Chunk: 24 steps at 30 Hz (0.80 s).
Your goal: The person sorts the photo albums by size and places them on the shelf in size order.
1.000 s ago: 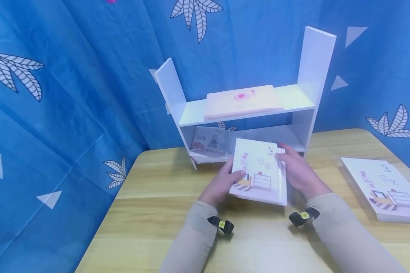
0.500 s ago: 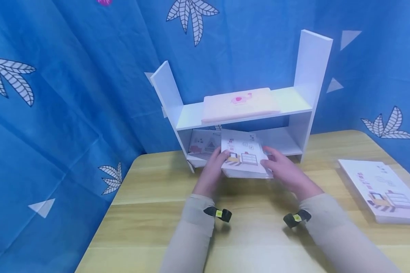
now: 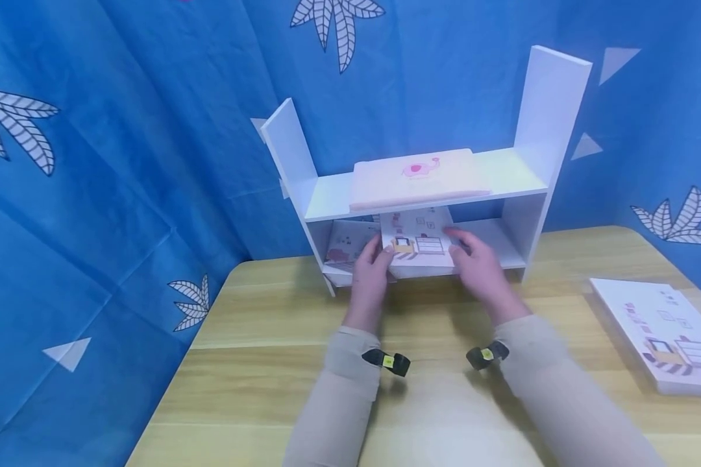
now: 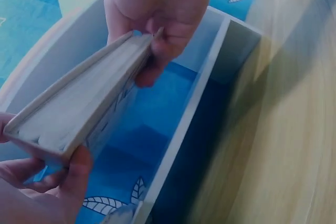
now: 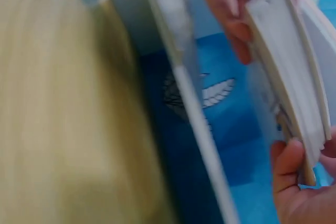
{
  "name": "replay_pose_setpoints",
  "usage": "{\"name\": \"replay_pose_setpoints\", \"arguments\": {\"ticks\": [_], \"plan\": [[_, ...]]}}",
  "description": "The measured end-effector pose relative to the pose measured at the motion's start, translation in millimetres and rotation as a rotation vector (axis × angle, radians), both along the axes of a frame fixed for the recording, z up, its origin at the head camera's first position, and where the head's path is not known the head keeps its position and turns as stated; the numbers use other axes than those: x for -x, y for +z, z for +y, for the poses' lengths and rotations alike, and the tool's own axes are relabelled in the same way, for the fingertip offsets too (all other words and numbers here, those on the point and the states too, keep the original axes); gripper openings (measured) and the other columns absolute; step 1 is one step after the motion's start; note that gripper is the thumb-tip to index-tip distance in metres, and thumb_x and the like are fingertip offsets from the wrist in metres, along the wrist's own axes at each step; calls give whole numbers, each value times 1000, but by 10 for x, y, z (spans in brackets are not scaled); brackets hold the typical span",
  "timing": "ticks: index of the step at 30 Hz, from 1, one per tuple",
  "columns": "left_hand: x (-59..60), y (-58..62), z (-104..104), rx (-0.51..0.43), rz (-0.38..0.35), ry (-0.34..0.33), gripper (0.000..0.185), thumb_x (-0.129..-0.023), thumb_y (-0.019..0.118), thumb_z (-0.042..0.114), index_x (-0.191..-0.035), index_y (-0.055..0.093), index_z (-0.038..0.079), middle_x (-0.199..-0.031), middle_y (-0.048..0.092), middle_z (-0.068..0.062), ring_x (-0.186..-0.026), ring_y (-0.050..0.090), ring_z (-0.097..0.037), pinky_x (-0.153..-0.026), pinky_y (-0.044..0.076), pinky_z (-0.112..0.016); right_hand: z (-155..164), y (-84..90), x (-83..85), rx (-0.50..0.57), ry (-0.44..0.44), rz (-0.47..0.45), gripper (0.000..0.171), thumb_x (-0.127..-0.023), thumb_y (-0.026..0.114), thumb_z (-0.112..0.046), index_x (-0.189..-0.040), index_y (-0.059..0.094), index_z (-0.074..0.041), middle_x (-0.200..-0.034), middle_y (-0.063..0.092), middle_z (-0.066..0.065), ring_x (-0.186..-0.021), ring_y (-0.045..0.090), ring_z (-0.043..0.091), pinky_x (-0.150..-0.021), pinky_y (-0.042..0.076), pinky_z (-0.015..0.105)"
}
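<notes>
With both hands clamped on its side edges, I hold the white book (image 3: pixel 416 245) level at the mouth of the white shelf's (image 3: pixel 552 110) lower bay, since the gap under the upper board is low. My left hand (image 3: pixel 371 274) pinches the left edge, thumb on the cover; my right hand (image 3: pixel 478 264) grips the right edge likewise. Its pale cover shows small furniture drawings, its page block thick and cream. A pink elephant book (image 3: pixel 418 176) lies flat on the board above.
</notes>
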<state>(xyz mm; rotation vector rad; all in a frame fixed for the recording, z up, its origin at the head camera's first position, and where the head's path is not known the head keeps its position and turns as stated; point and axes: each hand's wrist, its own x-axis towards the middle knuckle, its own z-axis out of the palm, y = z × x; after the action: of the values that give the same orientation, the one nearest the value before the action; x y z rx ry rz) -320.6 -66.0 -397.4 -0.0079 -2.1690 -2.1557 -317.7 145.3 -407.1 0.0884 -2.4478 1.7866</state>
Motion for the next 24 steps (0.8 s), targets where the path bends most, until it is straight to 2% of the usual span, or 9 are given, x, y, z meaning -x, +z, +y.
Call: {"name": "replay_pose_setpoints", "arguments": {"ticks": [2,4,8,10,15,18,21,24], "plan": [[12,-7,1,39,23,3,59,-100,61,31,-155,43,22,-155,45,8,-143,39,-13,-116,32,-32,-33,-58,36,-31,0,36,47,-107,44,-27,-153,47,-21,-155,42,14,-118,52,34,-90,48,44],[26,-22,-9,108,57,-1,61,-101,60,30,-157,39,23,-156,43,7,-144,36,-14,-118,30,-33,-65,-109,71,-63,7,62,47,-107,45,-27,-153,46,-20,-157,41,12,-132,45,36,-104,41,52],[61,-97,-22,282,132,-29,64,-104,55,30,-161,27,27,-159,39,6,-145,35,-17,-119,28,-36,-119,-177,133,-134,36,96,52,-105,50,-31,-156,42,-20,-158,38,14,-138,39,40,-111,34,60],[67,-140,-21,357,151,-33,64,-106,51,32,-162,20,31,-161,35,7,-147,32,-17,-119,26,-39,-140,-195,151,-166,47,106,56,-104,53,-33,-157,40,-20,-157,38,16,-136,39,40,-110,34,61],[76,-203,-19,483,168,6,64,-107,48,36,-163,16,35,-164,27,7,-149,28,-22,-120,23,-45,-165,-241,192,-209,68,130,59,-103,55,-31,-158,38,-19,-158,34,19,-142,34,41,-114,28,63],[102,-215,-7,553,158,17,65,-107,49,36,-163,17,30,-164,27,4,-148,30,-23,-119,25,-45,-156,-280,226,-235,71,137,58,-104,54,-30,-158,38,-17,-158,34,20,-143,32,42,-115,26,63],[122,-207,8,647,165,11,62,-105,53,36,-161,30,22,-163,32,-2,-146,34,-26,-117,29,-46,-146,-312,252,-266,59,147,56,-104,54,-27,-156,39,-13,-158,34,22,-143,32,43,-116,25,63],[139,-201,4,782,212,18,53,-104,56,35,-153,46,17,-161,35,-6,-144,38,-30,-116,33,-48,-150,-332,268,-326,50,165,53,-103,53,-24,-153,44,-8,-157,36,23,-143,31,45,-117,22,62]]}}
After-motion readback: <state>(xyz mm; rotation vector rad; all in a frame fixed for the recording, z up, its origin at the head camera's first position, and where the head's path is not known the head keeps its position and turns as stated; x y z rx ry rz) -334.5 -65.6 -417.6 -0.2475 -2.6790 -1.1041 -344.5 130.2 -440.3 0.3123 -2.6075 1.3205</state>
